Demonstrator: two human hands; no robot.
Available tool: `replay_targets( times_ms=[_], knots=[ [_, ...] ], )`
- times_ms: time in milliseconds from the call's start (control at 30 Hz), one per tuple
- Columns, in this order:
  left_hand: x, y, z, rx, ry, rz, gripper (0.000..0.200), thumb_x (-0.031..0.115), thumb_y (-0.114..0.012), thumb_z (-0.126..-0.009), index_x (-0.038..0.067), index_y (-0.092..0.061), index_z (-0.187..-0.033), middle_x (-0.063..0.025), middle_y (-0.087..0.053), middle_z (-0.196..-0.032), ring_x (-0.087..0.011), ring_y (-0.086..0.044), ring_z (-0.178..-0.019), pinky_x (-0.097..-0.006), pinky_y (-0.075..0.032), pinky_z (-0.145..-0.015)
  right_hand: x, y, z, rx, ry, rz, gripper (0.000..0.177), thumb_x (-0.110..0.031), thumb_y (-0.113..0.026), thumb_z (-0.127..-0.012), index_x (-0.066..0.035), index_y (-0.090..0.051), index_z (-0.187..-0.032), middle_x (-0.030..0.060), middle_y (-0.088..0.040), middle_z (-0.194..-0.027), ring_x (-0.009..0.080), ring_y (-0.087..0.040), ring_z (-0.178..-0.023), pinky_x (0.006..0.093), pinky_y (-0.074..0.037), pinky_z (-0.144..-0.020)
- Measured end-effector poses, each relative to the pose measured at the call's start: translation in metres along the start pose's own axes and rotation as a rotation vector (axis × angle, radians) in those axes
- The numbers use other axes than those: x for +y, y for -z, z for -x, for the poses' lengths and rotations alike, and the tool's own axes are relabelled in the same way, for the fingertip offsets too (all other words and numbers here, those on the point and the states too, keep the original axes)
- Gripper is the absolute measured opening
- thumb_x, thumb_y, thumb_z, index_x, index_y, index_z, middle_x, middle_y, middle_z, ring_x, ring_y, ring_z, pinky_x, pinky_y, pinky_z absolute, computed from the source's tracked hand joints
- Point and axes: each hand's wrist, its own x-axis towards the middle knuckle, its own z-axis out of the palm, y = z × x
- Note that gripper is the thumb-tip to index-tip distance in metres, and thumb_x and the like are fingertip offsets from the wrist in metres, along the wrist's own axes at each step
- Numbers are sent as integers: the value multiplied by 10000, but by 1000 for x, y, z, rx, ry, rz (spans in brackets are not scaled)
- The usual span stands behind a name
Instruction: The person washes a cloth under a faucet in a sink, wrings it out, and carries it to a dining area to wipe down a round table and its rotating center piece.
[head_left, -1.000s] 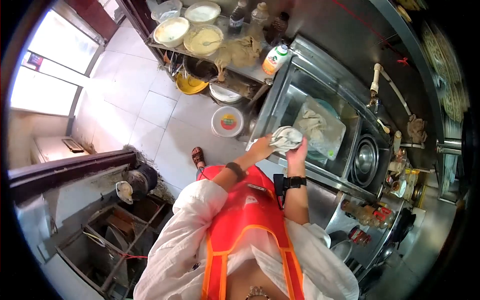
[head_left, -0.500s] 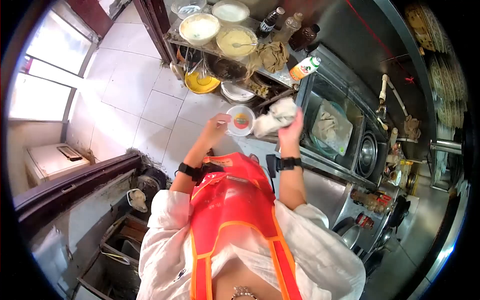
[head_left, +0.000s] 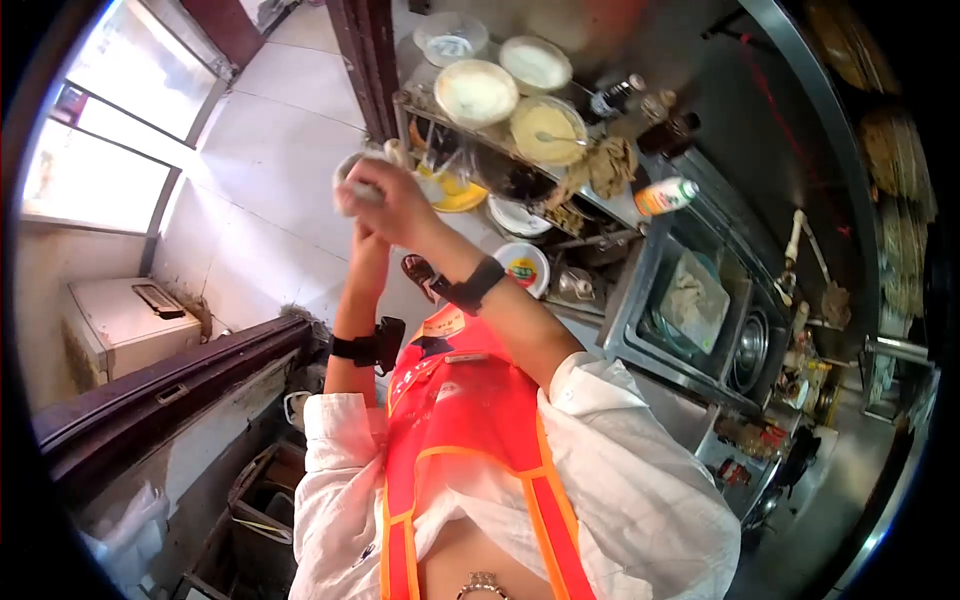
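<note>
A whitish cloth (head_left: 347,190) is bunched in my right hand (head_left: 393,198), whose fingers are closed around it. My left hand (head_left: 370,246) is just below, against the right one. Its fingers are hidden behind the right hand and the cloth, so their grip does not show. Both hands are held out over the tiled floor, to the left of the shelf. A white tub with a coloured label (head_left: 524,268) stands beyond my right forearm.
On the shelf stand several bowls, one with a yellowish mix and a spoon (head_left: 549,131), a crumpled brown cloth (head_left: 608,166) and bottles. A yellow basin (head_left: 459,193) sits lower down. To the right is a metal sink (head_left: 625,325); a dark red ledge (head_left: 170,390) runs at left.
My right hand has carried the cloth from beside the sink across to the left. My left hand has moved left, and the two hands have come together. The view has turned leftward.
</note>
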Motion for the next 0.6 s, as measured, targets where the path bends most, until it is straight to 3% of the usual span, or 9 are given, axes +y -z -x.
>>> replay_targets(
  times_ms=[33,133,233,333,467,500,600],
  knots=[
    [9,15,-10,9,-8,-12,489,112,-472,-847,22,-288,-1291,-88,-429,-1205,-162,-445,-1083,-298,-382,-894,6,-14,-10,-54,80,63,210,-253,-607,-725,-63,-525,-688,93,-553,-772,267,-533,-771,370,-402,-721],
    [42,59,-42,51,-10,98,554,109,-493,-828,42,-241,-1316,-85,-394,-1237,-165,-430,-1105,-298,-372,-910,10,-39,-50,-177,218,97,191,-253,-614,-748,-93,-527,-693,37,-547,-740,212,-521,-781,331,-332,-773],
    [78,95,-74,122,-22,220,623,105,-513,-809,62,-194,-1342,-81,-360,-1268,-168,-414,-1128,-299,-361,-927,28,-62,-94,-177,200,66,174,-254,-611,-750,-97,-542,-726,19,-555,-763,199,-523,-807,324,-313,-796],
    [107,119,-94,160,-21,119,657,88,-527,-788,73,-184,-1348,-75,-386,-1247,-166,-432,-1111,-295,-378,-915,48,-89,-131,-216,156,101,155,-247,-623,-741,-107,-557,-756,8,-562,-774,189,-523,-829,326,-303,-811],
    [131,161,-116,188,7,67,575,65,-519,-787,43,-279,-1309,-75,-449,-1184,-165,-462,-1079,-303,-402,-896,66,-123,-181,-328,64,-28,149,-173,-634,-735,-49,-558,-772,49,-577,-783,182,-551,-703,306,-413,-656],
    [134,172,-120,294,36,57,448,81,-504,-812,17,-375,-1237,-84,-471,-1148,-168,-480,-1055,-301,-417,-878,72,-137,-191,-336,55,-96,161,-157,-627,-745,-18,-553,-776,75,-583,-785,170,-557,-665,286,-440,-588],
    [145,212,-135,328,-5,48,332,111,-484,-843,-4,-443,-1151,-93,-496,-1106,-172,-500,-1027,-304,-432,-859,84,-169,-223,-482,9,-75,172,-160,-629,-749,-19,-553,-812,78,-580,-767,167,-565,-698,284,-446,-619]
  ],
)
